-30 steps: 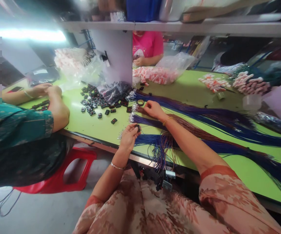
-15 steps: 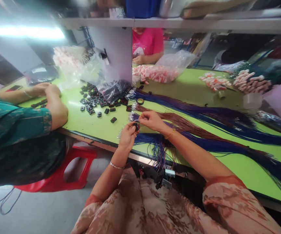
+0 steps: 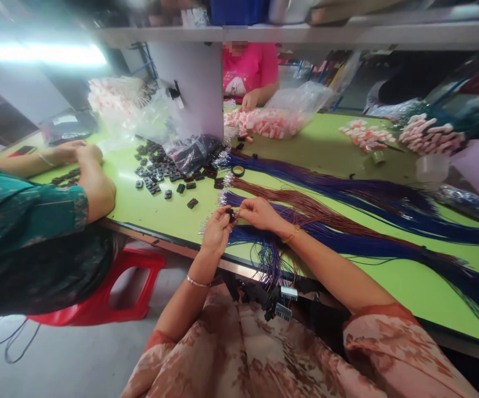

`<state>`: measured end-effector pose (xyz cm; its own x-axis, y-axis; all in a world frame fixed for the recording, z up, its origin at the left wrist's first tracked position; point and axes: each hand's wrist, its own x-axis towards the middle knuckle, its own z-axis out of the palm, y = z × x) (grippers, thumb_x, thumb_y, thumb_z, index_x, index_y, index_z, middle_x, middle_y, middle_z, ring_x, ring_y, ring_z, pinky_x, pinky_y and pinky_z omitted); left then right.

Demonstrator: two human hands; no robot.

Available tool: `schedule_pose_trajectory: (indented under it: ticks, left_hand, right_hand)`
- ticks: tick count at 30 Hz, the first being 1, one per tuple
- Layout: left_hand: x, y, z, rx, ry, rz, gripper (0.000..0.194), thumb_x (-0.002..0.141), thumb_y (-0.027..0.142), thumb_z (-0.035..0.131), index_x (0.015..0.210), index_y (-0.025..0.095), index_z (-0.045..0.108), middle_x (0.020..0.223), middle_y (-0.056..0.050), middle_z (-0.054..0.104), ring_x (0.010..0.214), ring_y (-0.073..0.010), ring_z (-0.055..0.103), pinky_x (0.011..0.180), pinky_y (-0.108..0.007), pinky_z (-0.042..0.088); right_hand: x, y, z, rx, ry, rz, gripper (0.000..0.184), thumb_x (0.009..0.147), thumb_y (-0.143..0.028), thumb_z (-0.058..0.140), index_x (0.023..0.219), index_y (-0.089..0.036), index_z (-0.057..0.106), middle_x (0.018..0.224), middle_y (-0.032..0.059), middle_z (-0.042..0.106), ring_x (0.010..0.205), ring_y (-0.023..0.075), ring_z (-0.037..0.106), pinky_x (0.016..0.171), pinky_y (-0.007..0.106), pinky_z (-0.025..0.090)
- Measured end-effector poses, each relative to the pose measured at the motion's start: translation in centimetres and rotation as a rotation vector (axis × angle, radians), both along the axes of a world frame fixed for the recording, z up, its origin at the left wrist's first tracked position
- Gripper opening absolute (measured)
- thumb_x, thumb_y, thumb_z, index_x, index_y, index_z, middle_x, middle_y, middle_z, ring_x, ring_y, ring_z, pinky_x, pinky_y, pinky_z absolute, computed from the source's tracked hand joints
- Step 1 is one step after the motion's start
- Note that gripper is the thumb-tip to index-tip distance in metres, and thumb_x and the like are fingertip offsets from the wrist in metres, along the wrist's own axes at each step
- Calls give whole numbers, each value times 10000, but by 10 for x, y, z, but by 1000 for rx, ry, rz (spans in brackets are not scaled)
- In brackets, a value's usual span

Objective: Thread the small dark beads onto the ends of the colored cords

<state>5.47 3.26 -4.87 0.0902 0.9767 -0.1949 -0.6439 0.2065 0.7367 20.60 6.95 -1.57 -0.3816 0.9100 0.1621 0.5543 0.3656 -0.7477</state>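
Head view: left hand [image 3: 217, 233] clamped on a small black connector [image 3: 230, 215], thumb and fingers around it, held just above the near edge of the green tabletop [image 3: 152, 213]. Right hand [image 3: 260, 214] is right beside it, thumb and index pinched together at the connector's right side; too small to tell whether a wire sits in the pinch. Brown wires [image 3: 264, 192] run just beyond the right hand, blue wires [image 3: 331, 239] pass under the right forearm, all with silvery ends to the left. Black tape roll [image 3: 238, 171] lies near the brown bundle. Loose black connectors [image 3: 154, 168] are scattered farther left, next to a clear bag [image 3: 193, 155] of dark parts. Co-worker's forearms [image 3: 98, 185] rest at far left, pink-white connectors [image 3: 275, 122] heaped across the tabletop
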Motion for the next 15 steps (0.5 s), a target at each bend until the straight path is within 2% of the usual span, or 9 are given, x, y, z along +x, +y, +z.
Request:
schedule_pose_trajectory:
  ticks: [5,11,15]
  left_hand:
    - [2,-1,-2,30,35,9,294,672,184,718,940,164,598,842,-12,633,753,-91,586,732,-230,456]
    - [5,-2,-1,-5,108,27,292,647,187,737,906,164,604,823,-14,649,725,-95,587,705,-233,456]
    - [5,-3,0,-9,106,41,279,655,183,733,903,156,608,798,-12,644,705,-95,589,715,-249,460]
  right_hand:
    - [-3,-3,2,-22,-23,-11,207,742,-277,516,584,-149,554,520,-35,497,498,78,376,504,215,248]
    - [1,-11,4,275,-242,68,157,808,-230,489,723,-156,598,676,34,595,596,121,444,571,246,270]
    - [5,-10,2,288,-261,118,126,800,-203,498,754,-160,607,704,42,609,616,131,472,590,247,289]
